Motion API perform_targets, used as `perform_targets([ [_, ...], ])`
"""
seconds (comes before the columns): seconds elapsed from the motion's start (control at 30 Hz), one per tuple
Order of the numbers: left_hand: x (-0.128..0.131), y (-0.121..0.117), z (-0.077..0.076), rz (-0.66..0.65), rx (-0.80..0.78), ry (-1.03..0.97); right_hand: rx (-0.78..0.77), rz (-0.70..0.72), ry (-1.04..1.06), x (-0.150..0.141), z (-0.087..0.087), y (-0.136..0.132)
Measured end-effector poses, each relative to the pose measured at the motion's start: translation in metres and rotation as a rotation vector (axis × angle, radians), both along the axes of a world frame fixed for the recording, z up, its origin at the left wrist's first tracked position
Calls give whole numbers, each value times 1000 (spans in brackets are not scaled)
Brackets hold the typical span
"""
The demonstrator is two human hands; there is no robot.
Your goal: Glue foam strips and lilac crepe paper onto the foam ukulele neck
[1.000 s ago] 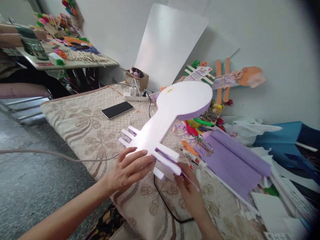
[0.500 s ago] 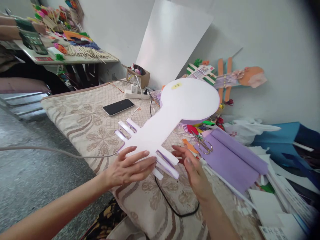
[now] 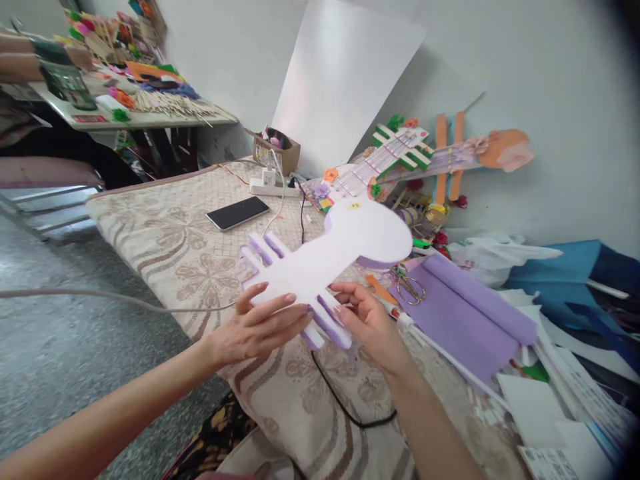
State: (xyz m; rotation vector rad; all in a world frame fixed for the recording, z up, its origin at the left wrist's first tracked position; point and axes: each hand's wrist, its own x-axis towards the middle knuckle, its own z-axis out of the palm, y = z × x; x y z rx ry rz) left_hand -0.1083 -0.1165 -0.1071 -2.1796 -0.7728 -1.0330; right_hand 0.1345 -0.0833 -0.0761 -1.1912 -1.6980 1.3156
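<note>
A white guitar-shaped cutout (image 3: pixel 310 263) with purple sides lies between my hands over the cloth-covered table. Its round body points away from me and its pegged end is close to me. My left hand (image 3: pixel 263 327) lies across the near end, fingers over the white face and thumb hidden. At the right-hand pegs, my right hand (image 3: pixel 373 327) holds the edge, with its thumb near the outermost peg and its fingers curled by the side. Right of the cutout, scissors (image 3: pixel 411 288) rest on a purple sheet (image 3: pixel 450 320).
A black phone (image 3: pixel 239 213) and a white power strip (image 3: pixel 273 185) lie on the patterned cloth (image 3: pixel 185 260). Decorated craft guitars (image 3: pixel 380 160) lean at the back. White offcuts (image 3: pixel 530 407) crowd the right. A co-worker's arm (image 3: pixel 20 63) shows at another table.
The cutout's round end has tipped down and away, showing more purple side and the decorated guitar behind. My right hand has moved left onto the pegs. My left hand has barely moved.
</note>
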Motion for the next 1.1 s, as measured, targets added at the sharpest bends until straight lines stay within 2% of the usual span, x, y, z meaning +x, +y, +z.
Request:
perform_targets([
  [0.07,-1,1,0,-6,-23,-15,-27,23,6,0,-5,2],
  [0.17,-5,2,-8,-7,-53,-21,-80,5,64,-2,-12,5],
  [0.33,-11,2,-26,33,-21,0,-251,-100,301,-17,-14,15],
  [0.47,-14,0,-31,81,-10,-52,-391,-152,475,-33,-15,27],
  [0.63,-15,0,-31,76,1,-54,-371,-227,577,-47,-22,42],
  [0.8,-8,-1,-34,71,-185,-70,-230,-288,583,-52,-21,60],
  [0.87,-6,-2,-29,27,-255,-111,-159,-286,580,-51,-17,67],
  [0.93,-6,-2,-15,-7,-293,-169,-100,-270,569,-49,-12,72],
  [1.03,-9,8,19,39,-271,-321,-38,-234,537,-50,-8,77],
  [1.1,-12,21,43,135,-299,-387,-12,-199,505,-51,-6,78],
])
